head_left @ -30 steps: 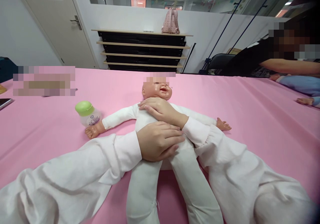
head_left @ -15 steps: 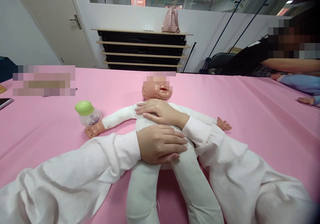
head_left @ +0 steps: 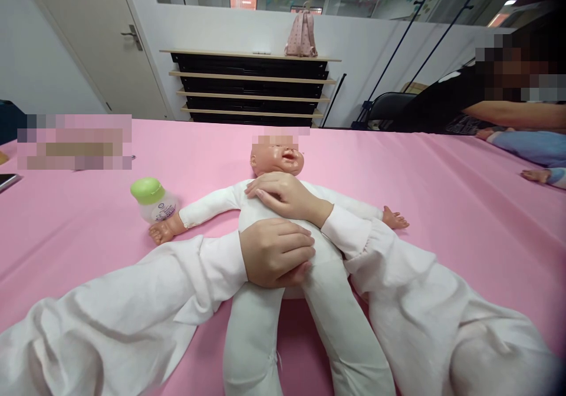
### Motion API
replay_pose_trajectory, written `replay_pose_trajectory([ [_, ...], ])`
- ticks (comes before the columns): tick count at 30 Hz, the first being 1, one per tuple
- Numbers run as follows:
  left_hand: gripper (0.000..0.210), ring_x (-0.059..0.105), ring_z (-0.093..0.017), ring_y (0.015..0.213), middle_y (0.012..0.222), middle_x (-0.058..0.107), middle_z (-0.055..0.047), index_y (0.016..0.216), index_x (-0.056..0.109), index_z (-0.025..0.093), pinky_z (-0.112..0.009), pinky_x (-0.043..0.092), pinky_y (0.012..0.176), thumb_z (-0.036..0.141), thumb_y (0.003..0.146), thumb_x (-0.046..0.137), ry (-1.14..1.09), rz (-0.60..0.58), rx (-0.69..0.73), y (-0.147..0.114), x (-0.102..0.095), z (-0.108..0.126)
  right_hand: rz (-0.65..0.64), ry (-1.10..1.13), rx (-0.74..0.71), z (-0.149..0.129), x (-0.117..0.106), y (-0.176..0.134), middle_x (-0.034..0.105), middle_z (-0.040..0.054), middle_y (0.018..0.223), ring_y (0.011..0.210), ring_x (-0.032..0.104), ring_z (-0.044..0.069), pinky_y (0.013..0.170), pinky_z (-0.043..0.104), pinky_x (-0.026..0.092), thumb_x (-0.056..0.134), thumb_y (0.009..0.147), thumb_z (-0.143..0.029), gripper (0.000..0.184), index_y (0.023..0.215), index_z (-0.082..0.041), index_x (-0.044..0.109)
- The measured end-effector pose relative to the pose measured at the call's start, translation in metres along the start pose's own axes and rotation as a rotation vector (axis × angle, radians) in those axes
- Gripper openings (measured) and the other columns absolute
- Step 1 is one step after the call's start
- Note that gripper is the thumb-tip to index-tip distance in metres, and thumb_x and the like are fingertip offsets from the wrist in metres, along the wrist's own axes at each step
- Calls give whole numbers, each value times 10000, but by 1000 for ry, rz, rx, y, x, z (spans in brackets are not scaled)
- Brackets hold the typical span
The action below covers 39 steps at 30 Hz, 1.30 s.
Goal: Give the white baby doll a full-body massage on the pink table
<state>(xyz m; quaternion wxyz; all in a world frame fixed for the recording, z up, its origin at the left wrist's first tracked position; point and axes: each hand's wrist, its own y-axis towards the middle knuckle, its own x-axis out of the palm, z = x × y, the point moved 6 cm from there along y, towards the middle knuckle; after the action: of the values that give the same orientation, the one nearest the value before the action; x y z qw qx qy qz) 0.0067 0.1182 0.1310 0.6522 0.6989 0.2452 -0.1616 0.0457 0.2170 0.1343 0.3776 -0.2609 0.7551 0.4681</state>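
A baby doll (head_left: 259, 319) in a white cloth body lies on its back on the pink sheet, head away from me and arms spread. My left hand (head_left: 277, 253) rests palm down on its lower belly, fingers together and bent at the tips. Higher up, on the chest, my right hand (head_left: 289, 195) lies palm down with its fingers pointing left and slightly curved. Neither palm shows, and I see nothing held in them. Beside the doll's hand on the left stands a small bottle with a green cap (head_left: 148, 191).
The pink sheet (head_left: 464, 219) covers the table. At the right, a person in black (head_left: 435, 104) leans near another doll in blue (head_left: 526, 147). A phone-like object (head_left: 7, 181) lies at the left edge. Behind are shelves (head_left: 252, 79) with a pink backpack (head_left: 301, 33).
Fingers of both hands have drawn in from a flatter spread and now bend more on the doll's body. The hands stay at about the same places.
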Motion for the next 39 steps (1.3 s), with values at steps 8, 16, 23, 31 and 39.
replay_pose_trajectory([
  [8, 211, 653, -186, 872, 903, 703, -88, 877, 620, 93, -306, 539, 760, 154, 815, 427, 1, -73, -95, 2, 3, -8, -52, -27, 40, 4, 5, 3, 660, 63, 1076, 1058, 581, 165, 941, 325, 430, 372, 931, -231, 306, 980, -141, 660],
  [16, 178, 628, -152, 706, 754, 689, -45, 752, 584, 140, -271, 497, 603, 163, 806, 415, 84, 12, -132, 2, -3, -6, 174, -100, 131, 6, -8, -2, 632, 76, 726, 738, 576, 161, 704, 299, 442, 293, 940, -279, 399, 697, -139, 576],
  [23, 166, 607, -138, 648, 705, 675, -43, 738, 545, 149, -259, 477, 574, 173, 813, 398, 23, 50, -59, 1, -5, -2, 115, -64, 34, 1, -7, -1, 547, 53, 647, 668, 513, 143, 635, 278, 391, 244, 950, -339, 440, 652, -156, 512],
  [31, 167, 599, -139, 651, 696, 662, -40, 757, 534, 153, -260, 468, 577, 179, 824, 384, -2, 60, -59, 1, -6, -3, 102, -40, 73, 3, -6, 1, 545, 48, 662, 662, 503, 136, 638, 271, 379, 268, 940, -307, 398, 663, -151, 509],
  [39, 203, 616, -148, 741, 765, 672, -51, 828, 549, 152, -271, 468, 633, 215, 858, 359, -13, 17, -52, 0, -4, -4, 104, -32, 81, 3, -5, 1, 546, 44, 664, 661, 501, 135, 640, 270, 376, 273, 940, -303, 387, 665, -153, 500],
])
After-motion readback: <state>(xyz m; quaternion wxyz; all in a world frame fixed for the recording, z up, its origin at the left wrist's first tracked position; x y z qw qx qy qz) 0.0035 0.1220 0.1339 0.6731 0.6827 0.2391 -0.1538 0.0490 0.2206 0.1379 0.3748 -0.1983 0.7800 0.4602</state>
